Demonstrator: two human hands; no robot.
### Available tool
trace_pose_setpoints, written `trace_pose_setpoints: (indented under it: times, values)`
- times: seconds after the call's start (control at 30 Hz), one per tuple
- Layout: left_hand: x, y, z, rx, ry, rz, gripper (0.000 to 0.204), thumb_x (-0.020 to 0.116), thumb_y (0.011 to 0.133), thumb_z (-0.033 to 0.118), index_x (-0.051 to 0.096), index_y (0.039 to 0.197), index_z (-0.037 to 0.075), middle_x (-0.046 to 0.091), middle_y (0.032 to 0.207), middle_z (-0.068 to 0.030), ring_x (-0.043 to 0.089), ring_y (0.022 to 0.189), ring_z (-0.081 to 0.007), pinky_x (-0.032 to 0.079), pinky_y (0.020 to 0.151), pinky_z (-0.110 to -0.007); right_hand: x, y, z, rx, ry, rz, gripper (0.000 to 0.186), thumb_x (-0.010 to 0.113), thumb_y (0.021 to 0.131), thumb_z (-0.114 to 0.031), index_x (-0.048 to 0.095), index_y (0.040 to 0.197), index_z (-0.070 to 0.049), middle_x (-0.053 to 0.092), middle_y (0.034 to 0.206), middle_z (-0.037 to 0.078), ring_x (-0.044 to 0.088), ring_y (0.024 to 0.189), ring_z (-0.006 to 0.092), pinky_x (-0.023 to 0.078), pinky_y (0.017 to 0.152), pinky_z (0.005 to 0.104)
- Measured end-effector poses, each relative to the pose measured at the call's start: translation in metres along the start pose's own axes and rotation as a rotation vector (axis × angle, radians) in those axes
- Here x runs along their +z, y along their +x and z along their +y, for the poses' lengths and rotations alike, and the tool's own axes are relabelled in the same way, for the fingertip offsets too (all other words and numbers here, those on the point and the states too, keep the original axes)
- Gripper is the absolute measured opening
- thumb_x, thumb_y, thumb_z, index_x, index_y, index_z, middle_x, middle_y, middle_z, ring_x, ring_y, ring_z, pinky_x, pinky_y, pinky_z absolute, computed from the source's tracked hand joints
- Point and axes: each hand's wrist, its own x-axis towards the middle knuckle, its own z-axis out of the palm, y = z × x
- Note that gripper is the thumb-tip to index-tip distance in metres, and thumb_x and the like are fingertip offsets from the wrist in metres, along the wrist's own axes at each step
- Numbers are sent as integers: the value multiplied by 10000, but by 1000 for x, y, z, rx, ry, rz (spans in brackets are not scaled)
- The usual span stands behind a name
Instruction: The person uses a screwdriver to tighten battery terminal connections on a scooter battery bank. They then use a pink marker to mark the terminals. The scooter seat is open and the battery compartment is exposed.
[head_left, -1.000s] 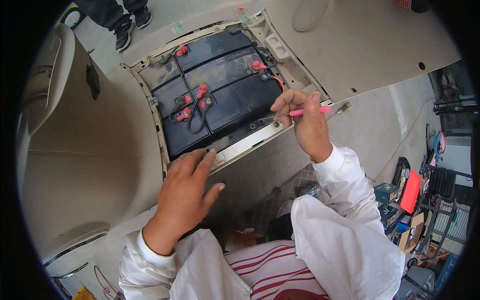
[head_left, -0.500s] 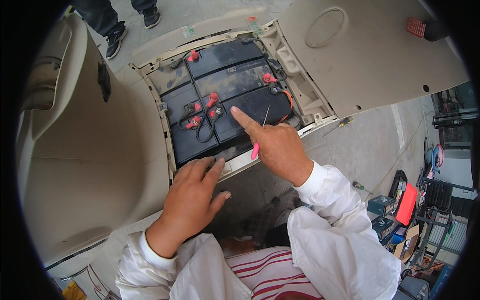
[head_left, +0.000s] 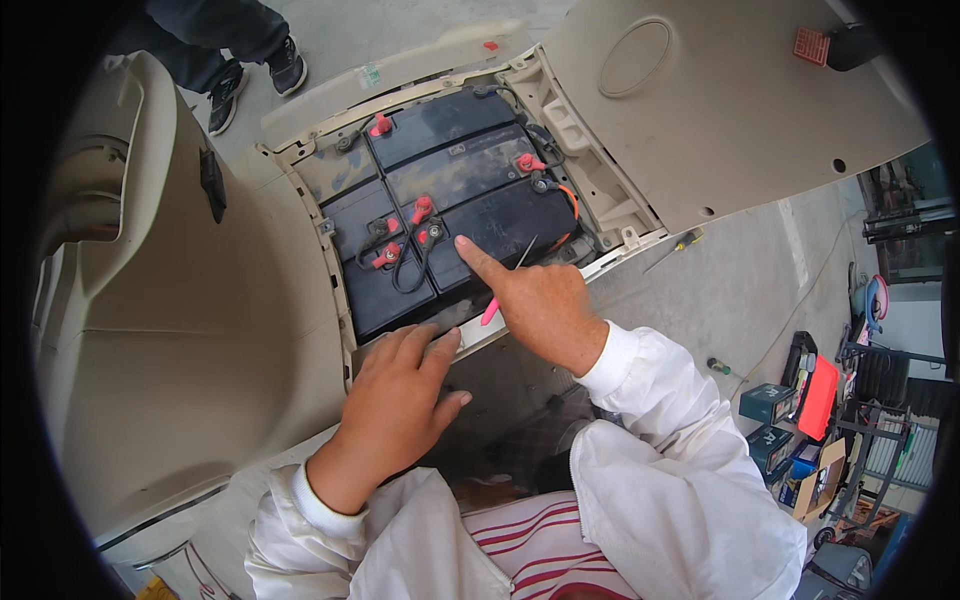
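Several black batteries (head_left: 500,215) sit packed in a beige compartment, with red-capped terminals (head_left: 423,209) and black cables (head_left: 396,272) across their tops. My right hand (head_left: 545,310) is over the near battery, its index finger stretched out toward a black-cabled terminal (head_left: 432,235). Its other fingers are curled around a thin screwdriver (head_left: 490,311); the pink handle end shows below the hand and the slim metal shaft above it. My left hand (head_left: 395,385) rests with fingers spread on the compartment's near edge (head_left: 480,328), holding nothing.
A beige molded panel (head_left: 190,370) rises at left, and another (head_left: 740,100) at right. Another person's legs and shoes (head_left: 228,98) are at far left. A yellow-handled screwdriver (head_left: 688,241) lies on the floor at right, near boxes (head_left: 768,402) and a red case (head_left: 818,398).
My right hand has shifted slightly left and nearer, and the pink-handled screwdriver tilts more. The whole view has shifted a little. My left hand stays at the edge.
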Motion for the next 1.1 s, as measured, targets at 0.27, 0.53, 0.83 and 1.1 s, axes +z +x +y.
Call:
trace_pose_setpoints:
  times: [0.27, 0.53, 0.83, 1.1]
  values:
    - [4, -9, 5, 18, 39, 4, 643, 780, 829, 237, 531, 1399, 72, 556, 1345, -170, 533, 1219, -368, 454, 1029, -448, -6, 5, -11, 70, -69, -21, 636, 606, 794, -51, 543, 1427, -72, 664, 631, 127, 670, 544, 303, 492, 481, 429]
    - [-1, -24, 11, 5, 73, -81, 633, 765, 850, 271, 528, 1406, 82, 576, 1328, -167, 556, 1188, -372, 467, 1005, -443, -37, -16, 45, 261, 289, 313, 267, 578, 973, -172, 610, 1198, -33, 666, 666, 106, 664, 594, 264, 495, 569, 379]
    - [-2, -27, 8, -6, 32, -218, 619, 730, 884, 317, 522, 1415, 77, 613, 1254, -176, 588, 1130, -375, 480, 964, -446, -34, -37, 44, 266, 801, 268, 180, 550, 1009, -164, 641, 1101, -38, 674, 731, 101, 652, 642, 219, 506, 637, 342]
    - [-2, -27, 10, -20, 30, -230, 623, 729, 880, 318, 524, 1412, 66, 617, 1243, -177, 595, 1111, -372, 484, 957, -446, -5, -32, 8, -48, 495, 193, 267, 651, 907, -136, 674, 1167, -79, 732, 913, 134, 708, 753, 331, 558, 647, 399]
